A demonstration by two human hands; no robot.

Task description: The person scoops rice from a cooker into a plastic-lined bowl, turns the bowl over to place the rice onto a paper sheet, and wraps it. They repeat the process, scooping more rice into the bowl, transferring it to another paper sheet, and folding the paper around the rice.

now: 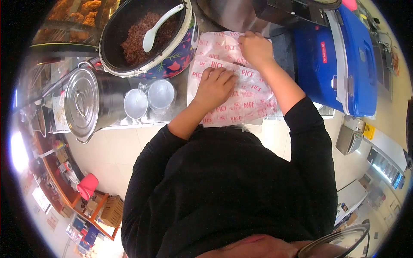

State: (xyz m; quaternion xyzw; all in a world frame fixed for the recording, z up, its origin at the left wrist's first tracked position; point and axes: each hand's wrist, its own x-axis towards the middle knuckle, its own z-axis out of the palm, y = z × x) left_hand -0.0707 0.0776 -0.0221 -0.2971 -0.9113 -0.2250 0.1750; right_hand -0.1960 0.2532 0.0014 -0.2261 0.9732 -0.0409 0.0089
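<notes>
Sheets of white wrapping paper (241,103) printed with red "RICE" lettering lie at the counter's near edge. My left hand (217,85) rests on the upper sheet, its fingers bent, a little apart and pointing away from me. Farther up and to the right, my right hand (257,48) has its fingers curled at the far part of the paper, appearing to grip it; its fingertips are partly hidden. Left of the paper stands a patterned rice pot (178,55) with dark reddish rice (135,39) inside and a pale rice paddle (149,41) lying across the rice.
Two stacks of clear plastic cups (136,104) sit below the pot, beside a lidded steel pot (81,103). A blue cooler box (318,64) stands right of the paper. Fried food (90,19) shows behind glass at the far left.
</notes>
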